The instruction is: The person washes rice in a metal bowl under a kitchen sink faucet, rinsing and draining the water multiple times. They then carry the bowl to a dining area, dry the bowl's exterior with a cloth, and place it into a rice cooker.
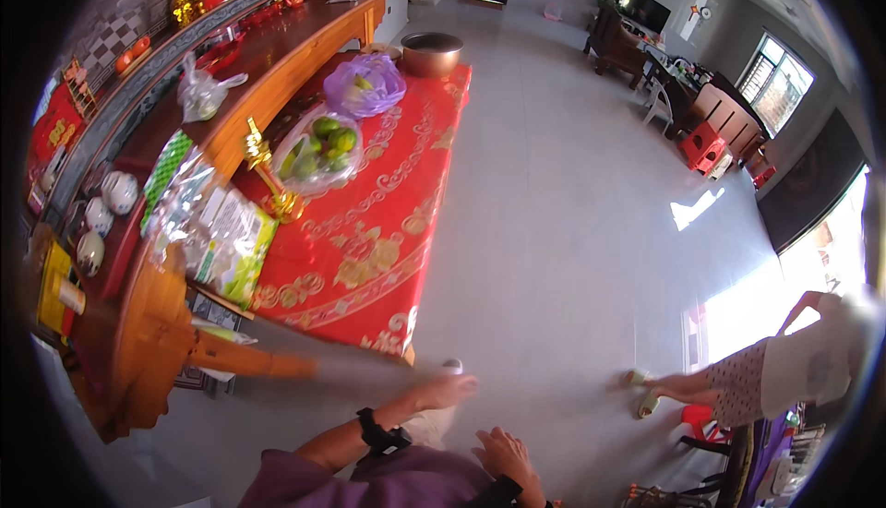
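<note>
My left hand [446, 393], with a black band on its wrist, is over the grey floor just beyond the near end of a red-clothed table [387, 183]. It is blurred, so whether it holds anything is unclear. Lower and to the right, my right hand [511, 454] has its fingers apart and nothing in it. On the red cloth are green citrus fruits [332, 140] in a clear plastic bag, a purple plastic bag [365, 86], a gold ornament [273, 176] and a large metal pot [431, 55]. Clear and green plastic packaging [225, 238] lies across the near corner.
A wooden altar table [277, 86] runs along the left, with blue-and-white porcelain pieces [119, 192] and a knotted plastic bag [204, 93]. Another person [782, 376] stands at the right by a red stool [700, 419]. Wooden furniture [720, 110] stands at the far right.
</note>
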Demonstrator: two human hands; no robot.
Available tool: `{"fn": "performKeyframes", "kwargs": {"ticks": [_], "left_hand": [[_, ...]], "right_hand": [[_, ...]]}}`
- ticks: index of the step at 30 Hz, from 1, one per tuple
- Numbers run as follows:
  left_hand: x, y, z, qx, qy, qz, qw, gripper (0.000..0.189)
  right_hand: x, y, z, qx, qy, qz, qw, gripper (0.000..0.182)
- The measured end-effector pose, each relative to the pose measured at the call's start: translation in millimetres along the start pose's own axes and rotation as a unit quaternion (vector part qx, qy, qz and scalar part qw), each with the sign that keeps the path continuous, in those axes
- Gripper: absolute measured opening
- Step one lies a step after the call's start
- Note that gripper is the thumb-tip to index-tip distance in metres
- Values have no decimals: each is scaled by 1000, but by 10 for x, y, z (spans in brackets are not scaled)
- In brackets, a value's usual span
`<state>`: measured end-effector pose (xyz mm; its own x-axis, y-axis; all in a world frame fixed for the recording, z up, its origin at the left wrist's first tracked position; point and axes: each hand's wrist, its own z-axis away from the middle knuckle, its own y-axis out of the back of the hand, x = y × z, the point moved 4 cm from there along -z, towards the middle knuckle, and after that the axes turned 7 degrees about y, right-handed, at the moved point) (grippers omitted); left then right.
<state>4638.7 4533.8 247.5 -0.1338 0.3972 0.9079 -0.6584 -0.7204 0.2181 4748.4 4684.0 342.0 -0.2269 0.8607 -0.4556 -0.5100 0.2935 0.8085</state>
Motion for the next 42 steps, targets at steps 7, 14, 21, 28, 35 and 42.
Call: {"fn": "performKeyframes", "kwargs": {"ticks": [7, 14, 21, 28, 35, 42], "left_hand": [[1298, 266, -1435, -99, -15, -23, 995, 41], [1837, 1082, -2613, -68, 18, 15, 997, 40], [1667, 1969, -3577, 82, 47, 75, 993, 36], [1642, 2770, -4479, 172, 178, 247, 937, 42], [1599, 3304, -5033, 250, 193, 316, 894, 49], [1558, 4304, -5561, 311, 148, 346, 873, 47]], "right_hand": [[968, 1016, -784, -30, -49, 40, 998, 29], [1754, 1888, -1771, -6, -45, 28, 999, 30], [2672, 2411, -2927, -102, 30, 24, 994, 32], [3720, 3852, -4086, -88, 40, 80, 992, 33], [4012, 4693, -5468, -100, 149, 194, 964, 29], [3503, 5020, -6926, -109, 309, 203, 923, 27]]}}
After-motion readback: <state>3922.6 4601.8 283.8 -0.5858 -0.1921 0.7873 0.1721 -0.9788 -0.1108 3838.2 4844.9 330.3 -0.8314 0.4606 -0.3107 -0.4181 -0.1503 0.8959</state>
